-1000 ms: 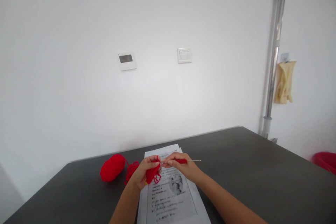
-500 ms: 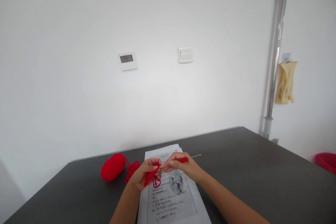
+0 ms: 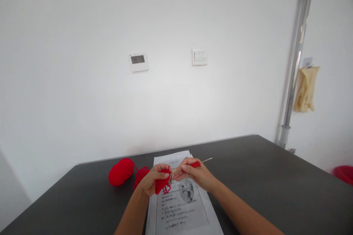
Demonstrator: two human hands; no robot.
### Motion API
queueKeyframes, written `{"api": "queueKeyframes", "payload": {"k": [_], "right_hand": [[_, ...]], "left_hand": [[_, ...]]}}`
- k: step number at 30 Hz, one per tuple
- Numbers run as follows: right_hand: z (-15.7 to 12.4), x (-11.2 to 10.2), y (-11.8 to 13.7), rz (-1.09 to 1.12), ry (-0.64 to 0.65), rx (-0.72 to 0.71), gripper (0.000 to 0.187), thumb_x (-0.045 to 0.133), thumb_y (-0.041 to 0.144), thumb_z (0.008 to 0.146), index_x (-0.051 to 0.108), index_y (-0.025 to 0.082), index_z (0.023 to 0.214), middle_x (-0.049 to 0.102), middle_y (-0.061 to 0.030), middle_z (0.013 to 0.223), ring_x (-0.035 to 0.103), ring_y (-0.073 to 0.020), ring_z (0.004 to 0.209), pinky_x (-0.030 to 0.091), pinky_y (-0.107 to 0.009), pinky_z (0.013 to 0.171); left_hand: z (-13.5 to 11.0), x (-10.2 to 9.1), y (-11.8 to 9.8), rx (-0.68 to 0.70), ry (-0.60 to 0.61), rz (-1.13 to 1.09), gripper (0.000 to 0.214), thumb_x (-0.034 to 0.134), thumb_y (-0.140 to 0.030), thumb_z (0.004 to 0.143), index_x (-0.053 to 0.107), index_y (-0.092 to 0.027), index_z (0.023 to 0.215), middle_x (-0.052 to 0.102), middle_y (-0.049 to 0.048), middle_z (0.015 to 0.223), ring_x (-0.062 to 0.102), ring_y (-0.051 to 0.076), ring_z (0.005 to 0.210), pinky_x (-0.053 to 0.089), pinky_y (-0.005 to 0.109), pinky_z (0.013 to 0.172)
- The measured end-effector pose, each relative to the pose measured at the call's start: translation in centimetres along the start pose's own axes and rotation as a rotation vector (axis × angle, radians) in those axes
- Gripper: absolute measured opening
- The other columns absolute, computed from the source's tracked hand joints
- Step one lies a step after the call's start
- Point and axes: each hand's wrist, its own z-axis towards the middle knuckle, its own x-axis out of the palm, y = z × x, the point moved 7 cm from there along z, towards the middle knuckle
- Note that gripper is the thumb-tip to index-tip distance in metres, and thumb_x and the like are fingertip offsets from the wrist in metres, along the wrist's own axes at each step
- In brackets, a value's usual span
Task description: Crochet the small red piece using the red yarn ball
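Crochet (image 3: 162, 182) is pinched in left grip (image 3: 151, 183), hook (image 3: 196, 164) in right grip (image 3: 196, 174); ball (image 3: 120, 172) is noted near far-left corner of bench (image 3: 253, 180).

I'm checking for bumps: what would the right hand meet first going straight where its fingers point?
Likely the left hand with its red yarn piece, close ahead of the right hand; depth is unclear.

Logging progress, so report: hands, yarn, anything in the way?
Left hand pinching red yarn piece. Right hand holding red-handled hook, near end close to the piece. Yarn ball left of both hands. Printed sheets beneath hands; nothing seen blocking them.
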Motion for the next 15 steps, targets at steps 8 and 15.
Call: {"api": "queueKeyframes", "payload": {"k": [8, 15], "right_hand": [[0.19, -0.35, -0.76, -0.022, -0.118, -0.083, 0.032, 0.064, 0.046, 0.081, 0.057, 0.014, 0.08, 0.073, -0.0101, 0.08, 0.072, -0.0216, 0.074, 0.057, -0.039, 0.073], [0.08, -0.65, -0.09, -0.337, -0.162, -0.235, 0.028, 0.057, 0.042, 0.087, 0.065, 0.016, 0.083, 0.072, -0.0071, 0.078, 0.068, -0.0183, 0.068, 0.056, -0.034, 0.068]], "left_hand": [[0.11, -0.11, -0.29, 0.053, -0.102, -0.014, 0.027, 0.085, -0.018, 0.05, 0.068, -0.013, 0.071, 0.069, 0.0034, 0.056, 0.06, 0.012, 0.048, 0.041, 0.02, 0.048], [0.51, 0.19, 0.16, 0.068, -0.14, -0.042, 0.026, 0.085, -0.017, 0.052, 0.066, -0.013, 0.068, 0.067, 0.0025, 0.056, 0.059, 0.011, 0.047, 0.039, 0.019, 0.046]]}}
